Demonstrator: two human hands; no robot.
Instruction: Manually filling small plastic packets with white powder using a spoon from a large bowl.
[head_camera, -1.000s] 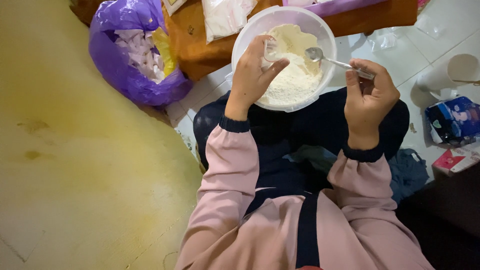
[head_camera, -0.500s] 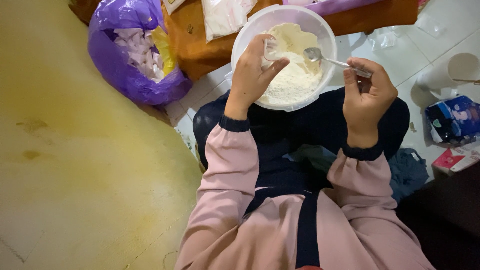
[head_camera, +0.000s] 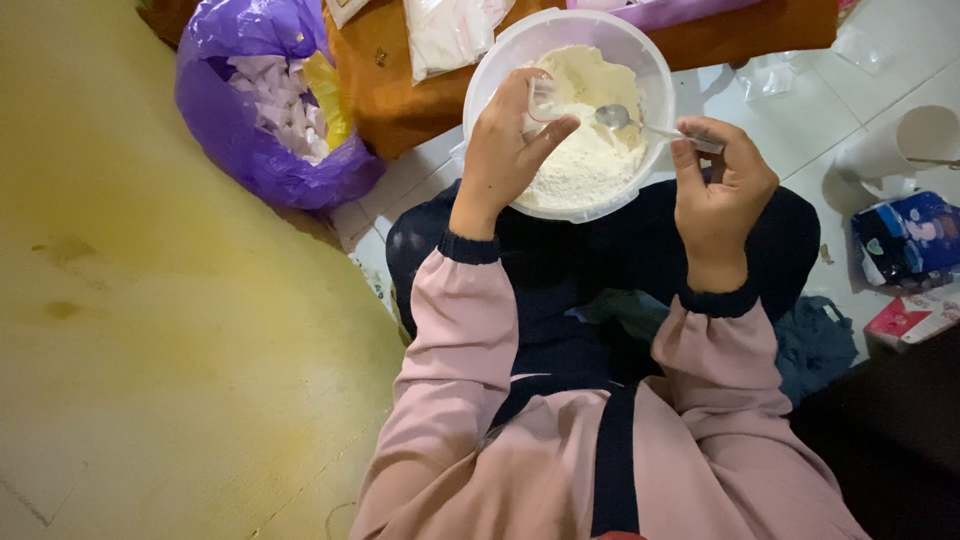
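My left hand (head_camera: 505, 150) pinches a small clear plastic pouch (head_camera: 543, 98) over the white bowl (head_camera: 640, 60) of pale powder (head_camera: 585, 160) resting on my lap. My right hand (head_camera: 722, 185) is closed around a metal spoon (head_camera: 640, 125), its scoop hovering beside the pouch mouth. I'd judge the pouch wants holding wide and low over the bowl so spills fall back. A purple bag (head_camera: 250, 150) of white pieces sits well left; a white cup (head_camera: 900, 145) right; nothing blocks me.

A purple bag (head_camera: 250, 150) of pale pieces lies beside an orange cloth (head_camera: 390, 90).
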